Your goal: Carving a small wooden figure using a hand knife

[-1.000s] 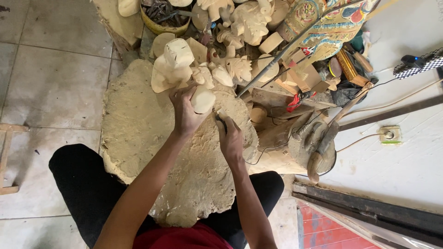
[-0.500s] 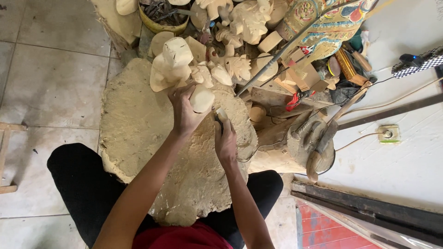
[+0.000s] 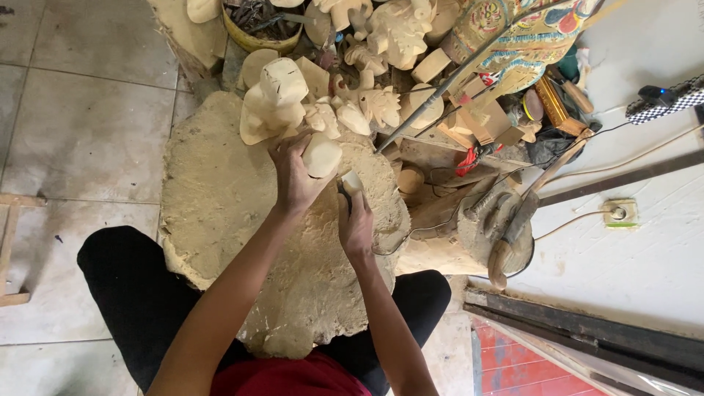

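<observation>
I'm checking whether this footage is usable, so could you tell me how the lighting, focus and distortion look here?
Head view: soft, even daylight with no glare; faint shadows beneath the left hand and right hand on the wooden block; the hands and pale wooden piece look reasonably sharp; wide-angle lens bends the floor tiles toward the edges.

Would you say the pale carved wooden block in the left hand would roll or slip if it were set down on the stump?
The wooden block looks rounded and smooth-cut, so it may roll. It seems rigid and probably light, since the left hand holds it alone. The stump top is rough, likely limiting sliding.
</observation>
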